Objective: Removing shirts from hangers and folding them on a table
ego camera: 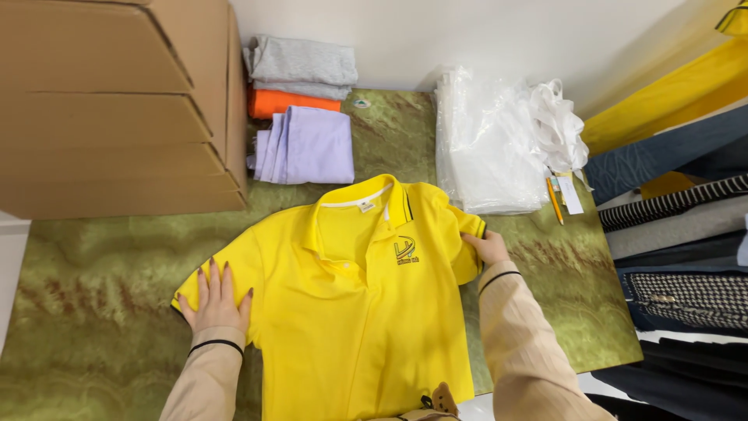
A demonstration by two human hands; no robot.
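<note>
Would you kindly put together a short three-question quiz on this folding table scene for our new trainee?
1. True or false: the left hand lies flat on a sleeve of the yellow polo shirt.
2. Which folded stack lies nearest the shirt's collar? A) grey stack B) orange stack C) lilac stack
3. Fill in: the right hand grips the shirt's other ____.

Key: 1 true; 2 C; 3 sleeve.
</note>
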